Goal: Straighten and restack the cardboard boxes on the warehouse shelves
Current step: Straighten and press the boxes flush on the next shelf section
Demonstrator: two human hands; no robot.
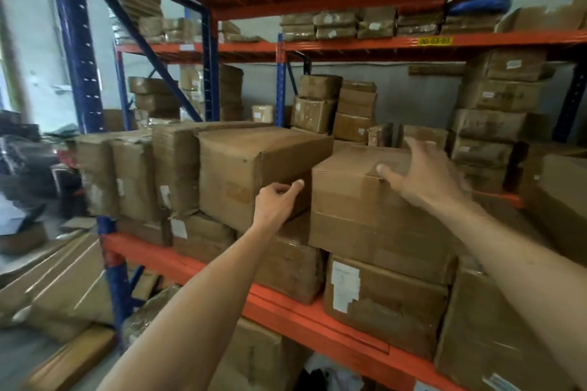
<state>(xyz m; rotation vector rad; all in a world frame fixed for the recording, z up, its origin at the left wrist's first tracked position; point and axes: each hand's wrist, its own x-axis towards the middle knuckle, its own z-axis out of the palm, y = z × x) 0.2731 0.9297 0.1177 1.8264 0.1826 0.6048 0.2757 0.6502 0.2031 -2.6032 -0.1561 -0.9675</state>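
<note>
A large cardboard box (247, 168) lies on top of lower boxes on the orange shelf (197, 267), its near corner jutting toward me. My left hand (276, 203) curls around that box's lower right corner, fingertips on its side face. To the right sits a second cardboard box (359, 219), stacked on a labelled box (381, 305). My right hand (422, 178) hovers over the second box's top far edge with fingers spread; whether it touches is unclear.
Upright boxes (133, 174) line the shelf's left end beside the blue post (79, 51). More box stacks (495, 124) fill the rear racks. Flattened cardboard (57, 289) and dark bags (28, 162) lie on the floor at left. A tall box (495, 336) leans at right.
</note>
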